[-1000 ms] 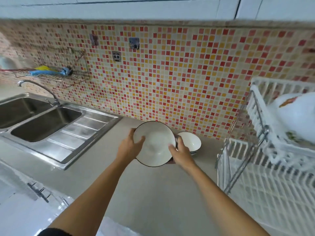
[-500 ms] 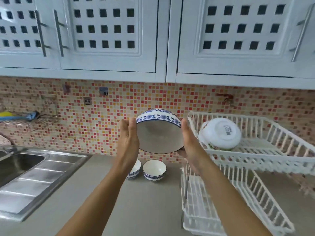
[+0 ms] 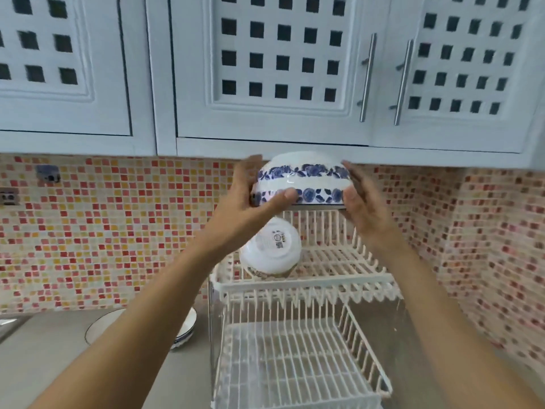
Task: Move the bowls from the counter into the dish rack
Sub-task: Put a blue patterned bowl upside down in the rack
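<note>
Mosaic tiles back the worktop (image 3: 44,358). I have my left hand (image 3: 250,214) and right hand (image 3: 361,208) clamped on opposite sides of a blue-patterned bowl (image 3: 303,180), upside down above the dish rack (image 3: 306,286) so it drains, beside a white bowl (image 3: 271,250) already racked.

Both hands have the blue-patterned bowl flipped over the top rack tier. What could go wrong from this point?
1. The inverted blue-and-white floral ceramic bowl is held only at its sides by the left hand and right hand; it could slip.
2. The upside-down white bowl already fills the left of the white wire dish rack's top tier; lowering there might knock it.
</note>
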